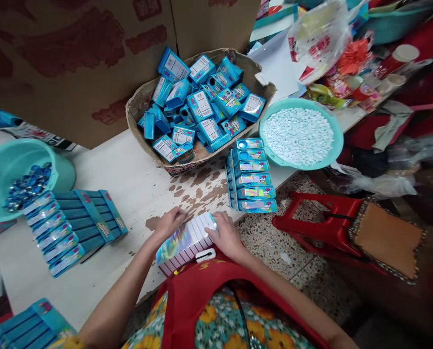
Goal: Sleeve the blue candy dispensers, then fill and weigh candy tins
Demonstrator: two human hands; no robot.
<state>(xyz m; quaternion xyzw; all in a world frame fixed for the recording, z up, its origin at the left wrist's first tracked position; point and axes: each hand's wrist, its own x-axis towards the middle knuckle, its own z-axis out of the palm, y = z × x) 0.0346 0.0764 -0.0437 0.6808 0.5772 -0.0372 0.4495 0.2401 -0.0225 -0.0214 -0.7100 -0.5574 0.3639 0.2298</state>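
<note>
At the table's near edge, close to my red apron, lies a shiny rainbow-silver block of thin slabs (187, 237) set side by side, with pinkish seams along its near side. My left hand (171, 222) is closed at its far left side, fingers curled against the edge. My right hand (226, 235) grips its right end, thumb on top. A small white device (205, 255) sits between the block and the apron. Just beyond my right hand stands a row of small blue boxes (253, 179), some with a round hole showing at the end.
A torn cardboard tray (144, 143) of loose blue boxes stands behind. A turquoise basin (338, 145) holds small white pieces. On the left are a turquoise bucket (66, 167) with shiny blue pieces and stacked blue boxes (89, 213). A red stool (321, 218) stands right.
</note>
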